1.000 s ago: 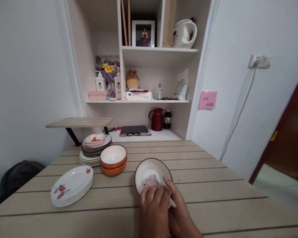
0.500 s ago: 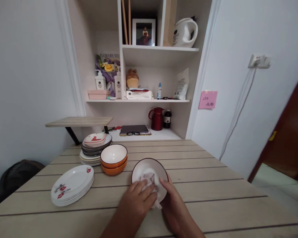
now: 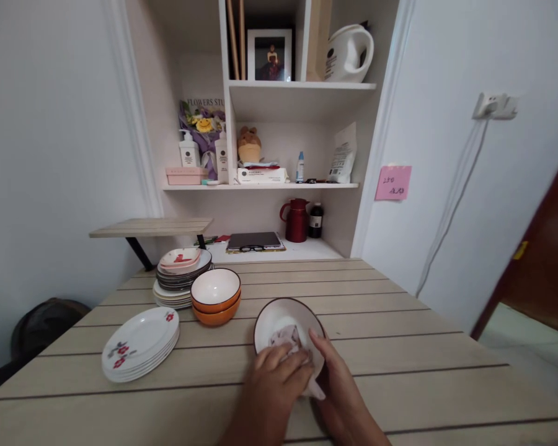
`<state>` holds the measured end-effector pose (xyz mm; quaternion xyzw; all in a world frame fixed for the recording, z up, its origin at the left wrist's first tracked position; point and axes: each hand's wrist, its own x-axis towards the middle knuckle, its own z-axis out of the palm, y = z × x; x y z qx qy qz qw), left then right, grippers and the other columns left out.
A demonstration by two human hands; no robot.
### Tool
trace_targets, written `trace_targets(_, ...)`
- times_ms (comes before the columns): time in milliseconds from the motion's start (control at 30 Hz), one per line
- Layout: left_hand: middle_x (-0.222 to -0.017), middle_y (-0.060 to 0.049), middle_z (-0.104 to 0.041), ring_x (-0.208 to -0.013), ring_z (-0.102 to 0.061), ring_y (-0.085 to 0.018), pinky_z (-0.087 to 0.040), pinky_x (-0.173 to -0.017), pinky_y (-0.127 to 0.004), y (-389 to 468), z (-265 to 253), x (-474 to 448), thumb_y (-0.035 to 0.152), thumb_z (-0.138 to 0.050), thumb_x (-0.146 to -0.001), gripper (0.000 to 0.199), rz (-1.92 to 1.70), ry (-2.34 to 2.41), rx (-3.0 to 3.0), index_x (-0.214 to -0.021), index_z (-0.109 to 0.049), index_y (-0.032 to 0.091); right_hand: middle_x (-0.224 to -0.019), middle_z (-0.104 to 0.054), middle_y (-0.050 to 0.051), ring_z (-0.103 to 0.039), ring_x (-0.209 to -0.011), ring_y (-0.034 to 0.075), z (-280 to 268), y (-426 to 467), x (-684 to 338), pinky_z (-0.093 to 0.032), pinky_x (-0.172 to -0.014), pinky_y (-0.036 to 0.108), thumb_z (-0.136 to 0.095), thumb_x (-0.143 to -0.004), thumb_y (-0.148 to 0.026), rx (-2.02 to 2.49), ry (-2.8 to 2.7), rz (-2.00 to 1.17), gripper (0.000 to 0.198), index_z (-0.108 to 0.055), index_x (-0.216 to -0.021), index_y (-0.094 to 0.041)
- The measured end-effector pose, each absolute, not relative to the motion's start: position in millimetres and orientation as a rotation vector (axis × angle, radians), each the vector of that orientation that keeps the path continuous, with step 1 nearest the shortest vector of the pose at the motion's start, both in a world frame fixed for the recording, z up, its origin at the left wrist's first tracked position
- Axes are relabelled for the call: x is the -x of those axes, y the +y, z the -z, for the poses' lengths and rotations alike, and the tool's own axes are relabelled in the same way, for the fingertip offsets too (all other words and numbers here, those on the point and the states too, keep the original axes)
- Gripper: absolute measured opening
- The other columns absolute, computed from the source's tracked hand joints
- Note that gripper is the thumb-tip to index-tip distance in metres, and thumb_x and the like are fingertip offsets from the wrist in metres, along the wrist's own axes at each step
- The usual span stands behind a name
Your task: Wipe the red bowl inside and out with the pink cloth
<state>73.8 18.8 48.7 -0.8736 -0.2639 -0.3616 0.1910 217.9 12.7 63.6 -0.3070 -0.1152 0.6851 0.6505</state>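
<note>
A bowl (image 3: 272,322) with a white inside and a dark rim is tilted toward me above the near part of the table. My right hand (image 3: 341,384) grips its right side, thumb over the rim and the other fingers hidden behind. Inside the bowl, my left hand (image 3: 279,378) presses a crumpled pale cloth or tissue (image 3: 286,336) against the inner wall, fingers bent over it. One end of the cloth hangs out past the near rim. To the left stand two stacked orange bowls (image 3: 216,297) with white insides.
White plates with red flowers (image 3: 142,341) lie stacked at the left of the slatted table (image 3: 413,396). Behind them rises a pile of dark-rimmed plates (image 3: 185,277) topped by small dishes (image 3: 180,258). A red jug (image 3: 297,221) and a laptop (image 3: 253,240) stand at the back.
Both hands and the bowl have shifted slightly to the right in view. My left hand has slid across the bowl's inside with the cloth. The camera view has moved a little.
</note>
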Motion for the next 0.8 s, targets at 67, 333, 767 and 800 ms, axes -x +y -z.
trace_targets(67,-0.127,0.005,-0.076,-0.119,-0.067,-0.017,-0.046,-0.109,-0.036,28.2,-55.2,-55.4,0.031,-0.042,-0.113,0.030,0.956,-0.640,2.457,-0.119,-0.072,0.029,-0.097,-0.084,0.006,-0.077,-0.087,0.026,-64.9,12.9,-216.0,-0.058,-0.074,0.034,-0.097,-0.062,-0.036,0.674,-0.316,-1.554,0.062,-0.069,-0.116,-0.021)
trace_targets(333,-0.124,0.000,-0.076,-0.120,-0.067,-0.019,-0.046,-0.114,-0.039,40.7,-52.4,-49.0,0.028,-0.049,-0.111,0.025,0.943,-0.563,2.260,-0.109,-0.074,0.025,-0.102,-0.084,0.004,-0.075,-0.083,0.021,-64.9,10.8,-215.1,-0.056,-0.072,0.030,-0.096,-0.066,-0.031,0.617,-0.385,-1.520,0.076,-0.062,-0.135,-0.025)
trace_targets(767,-0.130,-0.002,-0.075,-0.117,-0.070,-0.022,-0.061,-0.095,-0.040,9.0,-39.3,-89.6,0.025,-0.040,-0.110,0.036,1.084,-0.813,2.353,-0.132,-0.068,0.022,-0.101,-0.084,0.007,-0.077,-0.093,0.026,-61.2,8.6,-221.8,-0.059,-0.082,0.035,-0.100,-0.057,-0.032,0.670,-0.195,-1.555,0.063,-0.073,-0.113,-0.021)
trace_targets(800,-0.130,-0.001,-0.075,-0.118,-0.069,-0.021,-0.061,-0.095,-0.038,10.0,-44.9,-80.5,0.025,-0.039,-0.111,0.036,1.036,-0.769,2.389,-0.132,-0.068,0.023,-0.105,-0.084,0.006,-0.077,-0.093,0.026,-61.1,8.4,-221.6,-0.059,-0.081,0.035,-0.099,-0.060,-0.033,0.680,-0.221,-1.553,0.066,-0.071,-0.119,-0.022)
